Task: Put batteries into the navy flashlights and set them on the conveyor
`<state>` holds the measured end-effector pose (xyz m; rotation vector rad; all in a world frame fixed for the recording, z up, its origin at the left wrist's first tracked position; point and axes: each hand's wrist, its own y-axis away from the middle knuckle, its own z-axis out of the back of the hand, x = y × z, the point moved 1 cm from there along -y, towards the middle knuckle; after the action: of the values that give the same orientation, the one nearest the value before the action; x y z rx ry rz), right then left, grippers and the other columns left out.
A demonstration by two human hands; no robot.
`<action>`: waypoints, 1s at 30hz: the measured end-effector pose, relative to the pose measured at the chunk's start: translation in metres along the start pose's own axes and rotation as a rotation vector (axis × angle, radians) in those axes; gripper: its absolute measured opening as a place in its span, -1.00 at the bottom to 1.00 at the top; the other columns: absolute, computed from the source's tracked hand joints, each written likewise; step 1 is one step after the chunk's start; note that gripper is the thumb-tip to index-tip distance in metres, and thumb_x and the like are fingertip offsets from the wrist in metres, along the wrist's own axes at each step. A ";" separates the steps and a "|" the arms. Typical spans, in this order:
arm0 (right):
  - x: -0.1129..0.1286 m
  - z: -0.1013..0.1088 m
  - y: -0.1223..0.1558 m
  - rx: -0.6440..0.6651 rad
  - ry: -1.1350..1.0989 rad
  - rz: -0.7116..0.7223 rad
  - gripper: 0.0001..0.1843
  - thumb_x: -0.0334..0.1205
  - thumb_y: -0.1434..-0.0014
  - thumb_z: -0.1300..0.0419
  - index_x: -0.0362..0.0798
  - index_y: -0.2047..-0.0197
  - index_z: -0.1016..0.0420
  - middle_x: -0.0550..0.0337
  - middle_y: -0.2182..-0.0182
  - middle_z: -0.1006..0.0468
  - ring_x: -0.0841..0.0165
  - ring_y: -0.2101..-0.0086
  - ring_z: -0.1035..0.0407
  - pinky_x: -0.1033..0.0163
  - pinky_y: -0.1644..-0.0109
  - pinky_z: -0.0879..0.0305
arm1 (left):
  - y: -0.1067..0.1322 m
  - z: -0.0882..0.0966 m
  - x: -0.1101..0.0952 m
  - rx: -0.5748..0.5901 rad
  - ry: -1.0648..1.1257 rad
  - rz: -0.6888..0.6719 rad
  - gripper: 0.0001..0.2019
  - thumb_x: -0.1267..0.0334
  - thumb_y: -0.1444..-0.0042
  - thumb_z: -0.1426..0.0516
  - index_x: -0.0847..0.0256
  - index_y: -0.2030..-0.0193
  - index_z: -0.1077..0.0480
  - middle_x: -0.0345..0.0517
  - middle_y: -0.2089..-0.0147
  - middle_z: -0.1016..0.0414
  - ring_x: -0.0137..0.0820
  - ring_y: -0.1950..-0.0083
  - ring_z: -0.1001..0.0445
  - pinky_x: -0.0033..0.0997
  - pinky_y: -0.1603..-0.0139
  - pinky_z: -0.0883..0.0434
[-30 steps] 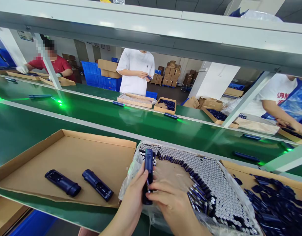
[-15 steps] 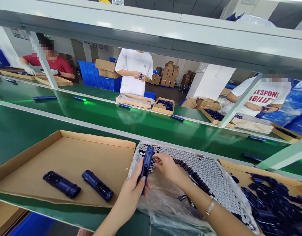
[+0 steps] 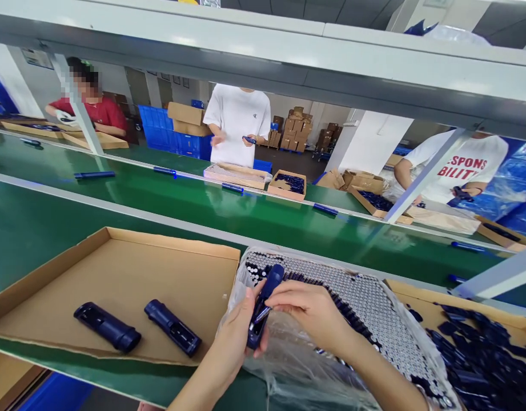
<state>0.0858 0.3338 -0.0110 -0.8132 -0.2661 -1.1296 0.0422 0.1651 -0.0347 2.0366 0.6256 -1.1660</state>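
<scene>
A dark blue tubular casing is wrapped in the fingers of my left hand, tilted with its open battery slot facing me. My right hand pinches a slim battery at this slot; one end of the battery appears to be inside it. Below and behind both hands lies a plastic-lined tray of batteries, mostly standing on end in tight rows, with a few lying loose. To the left, a second casing and a third casing rest with slots upward in a cardboard tray.
A cardboard box at right holds a pile of dark blue parts. Beyond runs a green conveyor carrying several blue tubes with lit ends. A metal shelf on posts crosses overhead. Several co-workers sit or stand across the belt.
My right hand has come from the battery rows to the casing's slot with a battery. The casing tilted further right. Tubes on the belt shifted right, their lights turning from green to blue.
</scene>
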 end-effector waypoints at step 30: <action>-0.099 -0.039 -0.002 0.177 0.213 -0.618 -0.88 -0.41 -0.11 -0.12 -0.17 0.28 -0.47 0.15 0.31 -0.52 0.49 0.36 -0.33 0.42 0.25 -0.13 | -0.007 0.014 -0.004 0.023 0.095 0.042 -0.39 0.30 -0.01 -0.09 0.10 -0.27 -0.18 -0.02 0.02 -0.39 -0.69 0.63 -0.18 -0.59 0.63 0.00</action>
<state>0.0338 0.3753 -0.0940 -0.4514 -0.4493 -1.7305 0.0281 0.1589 -0.0387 2.1251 0.6153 -1.0617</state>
